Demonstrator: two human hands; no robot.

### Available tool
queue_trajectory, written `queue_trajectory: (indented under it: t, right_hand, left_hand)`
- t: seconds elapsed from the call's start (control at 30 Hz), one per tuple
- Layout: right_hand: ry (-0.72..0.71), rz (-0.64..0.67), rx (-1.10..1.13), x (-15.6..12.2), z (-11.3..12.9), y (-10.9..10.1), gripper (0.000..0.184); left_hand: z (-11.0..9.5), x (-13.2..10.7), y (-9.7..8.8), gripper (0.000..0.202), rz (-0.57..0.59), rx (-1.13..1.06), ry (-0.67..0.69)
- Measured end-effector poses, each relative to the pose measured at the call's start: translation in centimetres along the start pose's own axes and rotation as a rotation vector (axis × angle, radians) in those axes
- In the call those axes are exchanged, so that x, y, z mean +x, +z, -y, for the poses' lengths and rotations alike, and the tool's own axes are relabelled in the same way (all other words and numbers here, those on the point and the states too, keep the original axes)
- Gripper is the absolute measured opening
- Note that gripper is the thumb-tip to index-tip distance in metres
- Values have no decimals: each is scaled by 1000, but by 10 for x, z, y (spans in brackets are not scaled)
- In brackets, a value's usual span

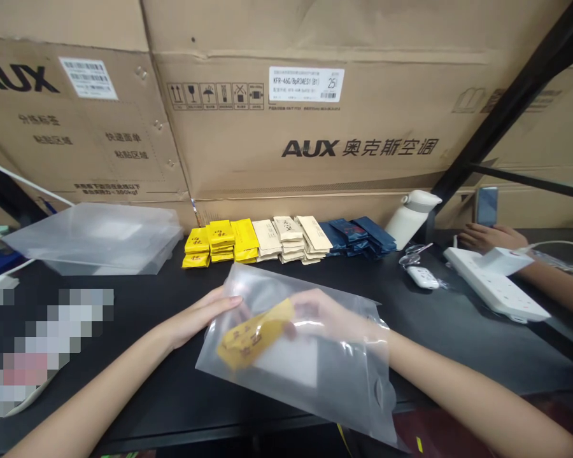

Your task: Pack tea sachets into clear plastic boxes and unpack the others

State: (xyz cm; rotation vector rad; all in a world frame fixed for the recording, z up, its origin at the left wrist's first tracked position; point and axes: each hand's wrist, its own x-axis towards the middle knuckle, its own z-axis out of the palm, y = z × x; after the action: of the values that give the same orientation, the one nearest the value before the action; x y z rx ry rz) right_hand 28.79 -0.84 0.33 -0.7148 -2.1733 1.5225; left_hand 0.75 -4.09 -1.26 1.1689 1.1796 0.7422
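Low in the middle of the frame, a clear frosted plastic zip bag [315, 375] lies slanted over the near edge of the black tabletop [138, 381], its lower right corner hanging past the edge. The left hand [205, 315] grips the bag's upper left rim, fingers curled along the outside of the film. The right hand [322, 315] is pushed inside the bag, seen through the plastic, its fingers pinched on a flat yellow sachet with dark print [255, 337] that lies tilted within the bag. At the lower left sits a blurred-out patch; above it, in the left middle, rests a stack of translucent plastic bags [98, 238]. Beyond the hands, across the centre, three groups of sachets stand in a row against the cartons: yellow packets [219, 242], cream packets [291, 238] and dark blue packets [358, 236]. Just right of them a white bottle [410, 217] leans. Further right lie a small white remote [423, 277] and a white power strip [496, 286], with another person's hand [491, 238] resting at the right edge. Large brown AUX cardboard cartons [315, 127] fill the upper frame.
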Motion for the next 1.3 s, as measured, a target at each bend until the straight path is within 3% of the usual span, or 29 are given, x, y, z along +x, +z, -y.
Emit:
queue_trajectory:
  t: [0.2,0.37,0.57,0.7,0.87,1.0,1.17,1.3]
  right_hand:
    - [-315,-209,-293,4,-17,12,21]
    - [-311,-279,-260,8,-21,20,15]
    - [-111,-153,267,7,-26,31,15]
    - [-87,-114,469,11,-26,35,16]
    - [-125,-81,557,14,-23,33,23]
    - [-161,-24,553,14,-25,31,42]
    - [-149,43,534,13,-26,28,60]
    - [-192,68,403,13,-27,26,63]
  left_hand:
    - [0,0,11,55,49,36,52]
    - [-8,-1,23,55,108,29,73]
    - [-8,0,25,47,129,15,108]
    - [-9,0,25,46,143,11,100]
    - [-8,0,24,50,130,-6,59]
    - [-6,0,23,57,159,-48,22]
    - [-9,-2,25,45,161,-56,49]
    - [-10,-2,26,38,201,-70,63]
